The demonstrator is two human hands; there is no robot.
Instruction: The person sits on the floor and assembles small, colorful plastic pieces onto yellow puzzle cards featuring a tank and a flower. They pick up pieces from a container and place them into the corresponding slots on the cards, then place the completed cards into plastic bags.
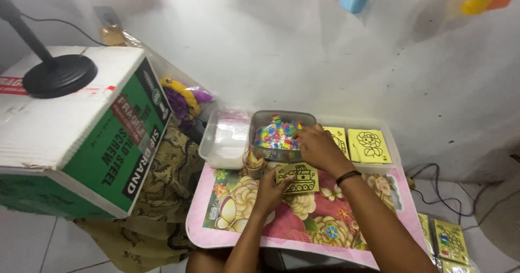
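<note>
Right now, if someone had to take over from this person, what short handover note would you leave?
Left hand holds a yellow tank card above the flowered pink tray.
Right hand reaches into the clear tub of small colourful pieces; whether it grips one cannot be told.
More yellow cards lie right of the tub; others lie on the floor.
The tank card looks uncoloured; colouring appears not yet begun.
</note>
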